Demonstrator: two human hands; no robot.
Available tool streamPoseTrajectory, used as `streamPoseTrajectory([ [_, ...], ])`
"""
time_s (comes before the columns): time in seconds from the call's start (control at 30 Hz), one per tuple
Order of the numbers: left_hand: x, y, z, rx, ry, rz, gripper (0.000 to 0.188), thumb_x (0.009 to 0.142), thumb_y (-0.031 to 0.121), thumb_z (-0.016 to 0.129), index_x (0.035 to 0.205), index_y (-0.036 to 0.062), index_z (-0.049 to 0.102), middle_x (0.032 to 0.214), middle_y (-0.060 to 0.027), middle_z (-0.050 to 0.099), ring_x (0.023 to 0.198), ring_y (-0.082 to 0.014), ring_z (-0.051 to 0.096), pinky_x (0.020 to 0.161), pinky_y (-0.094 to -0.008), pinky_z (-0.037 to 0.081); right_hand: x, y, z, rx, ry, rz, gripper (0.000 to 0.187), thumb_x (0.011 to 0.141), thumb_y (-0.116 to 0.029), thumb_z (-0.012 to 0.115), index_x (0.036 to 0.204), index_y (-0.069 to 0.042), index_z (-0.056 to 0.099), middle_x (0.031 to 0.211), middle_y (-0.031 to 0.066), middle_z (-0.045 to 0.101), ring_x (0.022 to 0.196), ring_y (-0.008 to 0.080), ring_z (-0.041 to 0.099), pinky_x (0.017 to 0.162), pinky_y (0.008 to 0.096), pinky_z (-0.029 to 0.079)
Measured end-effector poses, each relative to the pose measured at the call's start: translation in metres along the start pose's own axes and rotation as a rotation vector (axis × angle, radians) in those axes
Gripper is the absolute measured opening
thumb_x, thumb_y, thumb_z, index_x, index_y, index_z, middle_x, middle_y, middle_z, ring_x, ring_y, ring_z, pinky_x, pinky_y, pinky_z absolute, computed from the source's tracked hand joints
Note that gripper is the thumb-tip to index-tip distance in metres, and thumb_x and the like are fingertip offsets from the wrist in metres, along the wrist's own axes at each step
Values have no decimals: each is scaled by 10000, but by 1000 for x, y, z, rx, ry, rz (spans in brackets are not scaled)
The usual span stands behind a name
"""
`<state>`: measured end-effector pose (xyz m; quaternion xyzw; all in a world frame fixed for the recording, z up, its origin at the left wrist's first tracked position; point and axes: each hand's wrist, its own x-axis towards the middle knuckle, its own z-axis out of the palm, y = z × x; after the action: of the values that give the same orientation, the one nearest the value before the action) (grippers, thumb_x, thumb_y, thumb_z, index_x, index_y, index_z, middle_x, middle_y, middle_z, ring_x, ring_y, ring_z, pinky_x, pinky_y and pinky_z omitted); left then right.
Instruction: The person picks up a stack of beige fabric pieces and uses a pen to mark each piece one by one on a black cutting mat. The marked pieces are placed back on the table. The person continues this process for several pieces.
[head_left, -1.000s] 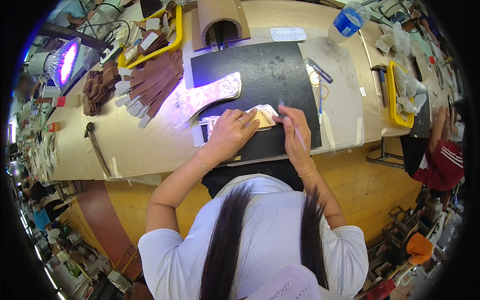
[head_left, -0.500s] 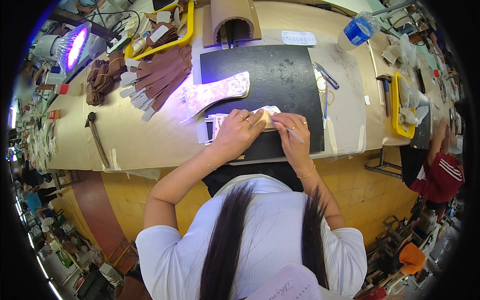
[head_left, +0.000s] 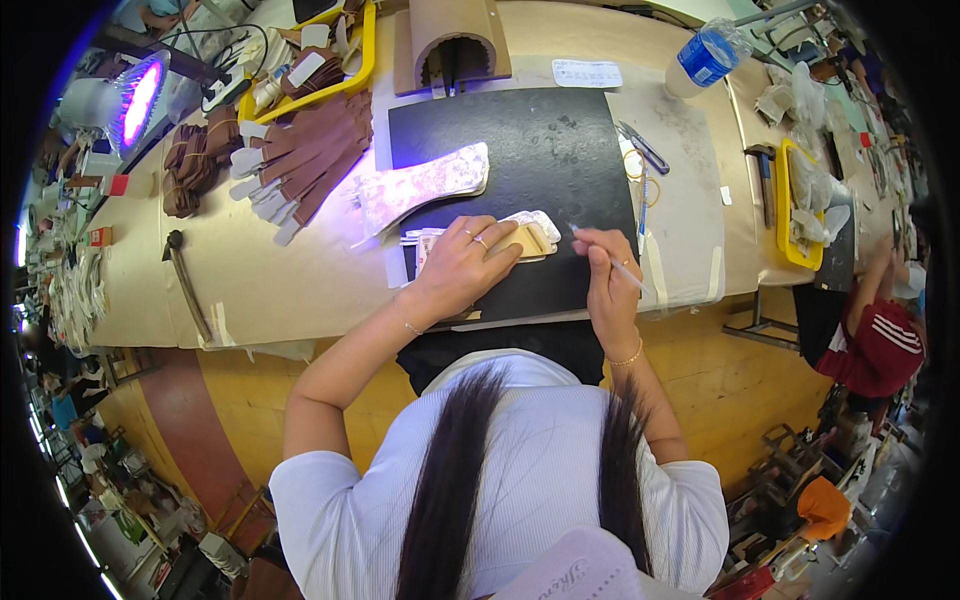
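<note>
My left hand (head_left: 454, 264) lies with fingers stretched over a small yellowish piece (head_left: 532, 240), pressing it down on some white pieces (head_left: 546, 222) at the near side of a black mat (head_left: 540, 130). More printed white pieces (head_left: 423, 242) stick out to the left of that hand. Just right of the yellowish piece and apart from it, my right hand (head_left: 609, 270) is closed round a slim pale pen (head_left: 632, 278), its tip toward the upper left. Beyond my left hand rests a curved whitish stack (head_left: 425, 185), brightly lit with a purplish tint.
Brown straps (head_left: 310, 160) with white ends lie at left, near a yellow tray (head_left: 365, 60) and a lit lamp (head_left: 140, 100). A hammer (head_left: 185, 285) lies nearer. At right are a utility knife (head_left: 645, 148), a plastic bottle (head_left: 708, 58) and another hammer (head_left: 764, 185).
My right hand has drawn away to the right with the pen, off the yellowish piece, which now shows more. My left hand stays pressed on it. The whole view has shifted slightly.
</note>
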<state>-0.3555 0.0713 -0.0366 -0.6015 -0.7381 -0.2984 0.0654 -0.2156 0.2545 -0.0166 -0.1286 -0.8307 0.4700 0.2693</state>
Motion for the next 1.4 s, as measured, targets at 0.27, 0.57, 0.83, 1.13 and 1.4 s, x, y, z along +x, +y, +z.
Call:
streamPoseTrajectory([
  [0.27, -5, 0, -6, -90, 67, 29, 230, 788, 148, 771, 981, 72, 671, 1166, -126, 648, 975, -302, 654, 813, -406, 526, 6, 15, 29, 374, -52, 126, 282, 1090, -223, 492, 1147, 14, 634, 1080, 130, 605, 986, 218, 729, 823, 304, 543],
  [0.57, -10, -32, -80, -1020, 391, -629, 296, 868, -62, 730, 1148, -16, 647, 1239, -118, 627, 1035, -138, 619, 904, -263, 527, 6, 13, 33, 177, -73, 42, 180, 1052, -158, 549, 1095, -13, 648, 987, 134, 656, 857, 270, 709, 766, 333, 554],
  [0.83, -31, -82, -163, -1252, 426, -678, 340, 842, -19, 767, 1158, -47, 644, 1172, -128, 679, 939, -172, 673, 832, -297, 561, 3, 13, 28, 173, -165, 106, 315, 1104, -230, 459, 1129, 39, 621, 1064, 117, 597, 990, 226, 717, 871, 291, 529],
  [1.13, 7, -74, -131, -343, -31, -516, 253, 853, 76, 794, 1084, 15, 710, 1189, -77, 659, 1059, -193, 646, 900, -311, 538, 4, 17, 27, 99, -142, 13, 284, 1094, -219, 484, 1126, 21, 634, 1015, 109, 629, 909, 201, 674, 835, 313, 511],
  [1.4, 17, -72, -64, -8, -43, -306, 259, 819, 201, 826, 1046, 86, 780, 1139, -83, 711, 982, -257, 681, 862, -348, 550, 2, 12, 16, 146, 5, 53, 213, 1072, -168, 520, 1119, -3, 647, 1000, 126, 647, 886, 232, 691, 807, 326, 511],
])
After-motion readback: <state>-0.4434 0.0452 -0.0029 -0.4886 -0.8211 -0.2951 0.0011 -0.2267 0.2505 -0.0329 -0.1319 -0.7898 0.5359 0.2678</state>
